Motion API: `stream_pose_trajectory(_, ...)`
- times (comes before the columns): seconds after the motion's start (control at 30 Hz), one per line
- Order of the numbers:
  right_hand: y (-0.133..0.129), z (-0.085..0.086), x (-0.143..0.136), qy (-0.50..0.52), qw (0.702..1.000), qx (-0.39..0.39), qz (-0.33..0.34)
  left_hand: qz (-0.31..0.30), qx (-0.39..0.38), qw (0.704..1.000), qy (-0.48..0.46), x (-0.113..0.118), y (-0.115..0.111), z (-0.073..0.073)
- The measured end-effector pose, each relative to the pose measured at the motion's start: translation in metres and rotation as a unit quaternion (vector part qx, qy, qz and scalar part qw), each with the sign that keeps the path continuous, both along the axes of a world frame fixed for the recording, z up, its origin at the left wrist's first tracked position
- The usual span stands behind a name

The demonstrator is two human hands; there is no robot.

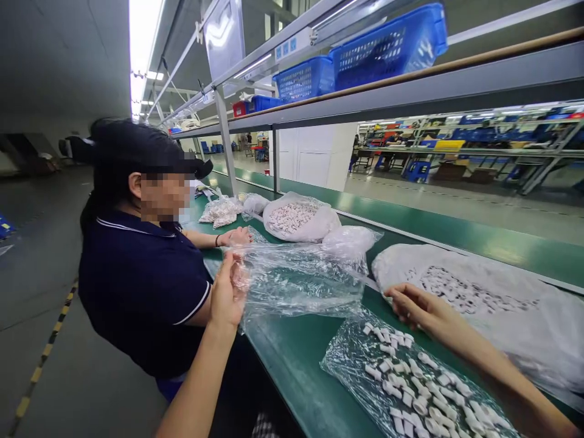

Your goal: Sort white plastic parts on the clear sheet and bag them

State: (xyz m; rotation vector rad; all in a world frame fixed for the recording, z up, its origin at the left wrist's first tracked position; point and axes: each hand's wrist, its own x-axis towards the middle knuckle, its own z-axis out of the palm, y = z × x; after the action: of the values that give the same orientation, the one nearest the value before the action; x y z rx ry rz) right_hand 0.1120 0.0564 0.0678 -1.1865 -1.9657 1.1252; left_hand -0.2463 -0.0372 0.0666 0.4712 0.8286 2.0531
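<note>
My left hand point(228, 292) grips one end of a clear plastic bag point(301, 280), which stretches out to the right over the green table point(292, 359). My right hand point(413, 304) hovers past the bag's far end, its fingers curled together; whether anything is between them is too small to tell. Below it lies a clear bag with several white pipe fittings point(420, 389) on and in it. Just beyond my right hand, a large white bag point(474, 292) lies spread open with many small parts inside.
At the left, a person in a dark shirt point(141, 274) works at the same table. Another open bag of small parts point(296, 216) and a bundled bag point(349, 240) lie farther back. Above runs a shelf point(387, 94) with blue baskets point(387, 45), held by metal posts point(225, 143).
</note>
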Motion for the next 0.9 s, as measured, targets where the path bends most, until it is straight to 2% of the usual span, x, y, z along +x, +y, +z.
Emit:
stream_pose_trajectory(0.07,-0.013,0.015,-0.025,0.020,0.999,0.030,0.033,0.027,0.012,0.999,-0.029,0.020,-0.003,0.009)
stream_pose_trajectory(0.2,-0.062,0.041,-0.085,0.103,0.981,0.114,0.122,0.007,0.032,0.999,-0.012,0.077,-0.020,0.022)
stream_pose_trajectory(0.27,-0.082,0.046,-0.106,0.113,0.964,0.158,0.179,-0.024,0.040,0.999,0.023,0.099,-0.032,0.022)
stream_pose_trajectory(0.33,-0.093,0.046,-0.115,0.101,0.953,0.200,0.204,-0.058,0.054,0.994,0.075,0.110,-0.045,0.019)
stream_pose_trajectory(0.4,-0.092,0.044,-0.110,0.085,0.951,0.233,0.183,-0.083,0.057,0.986,0.133,0.110,-0.058,0.015)
stream_pose_trajectory(0.47,-0.082,0.043,-0.095,0.076,0.957,0.253,0.124,-0.100,0.027,0.977,0.185,0.102,-0.068,0.012)
stream_pose_trajectory(0.53,-0.070,0.044,-0.076,0.068,0.964,0.248,0.070,-0.108,-0.017,0.970,0.217,0.090,-0.076,0.010)
stream_pose_trajectory(0.57,-0.065,0.045,-0.066,0.057,0.969,0.231,0.063,-0.110,-0.031,0.968,0.222,0.085,-0.080,0.010)
stream_pose_trajectory(0.7,-0.061,0.046,-0.037,-0.029,0.976,0.161,0.141,-0.139,-0.031,0.967,0.209,0.073,-0.087,0.010)
stream_pose_trajectory(0.73,-0.066,0.046,-0.034,-0.042,0.973,0.177,0.139,-0.159,-0.034,0.964,0.209,0.074,-0.087,0.009)
stream_pose_trajectory(0.8,-0.084,0.044,-0.033,-0.029,0.960,0.268,0.078,-0.201,-0.053,0.952,0.223,0.081,-0.086,0.008)
stream_pose_trajectory(0.87,-0.107,0.041,-0.036,0.011,0.922,0.386,0.034,-0.225,-0.080,0.936,0.259,0.091,-0.086,0.008)
stream_pose_trajectory(0.9,-0.118,0.039,-0.039,0.029,0.895,0.442,0.043,-0.224,-0.093,0.928,0.284,0.097,-0.086,0.009)
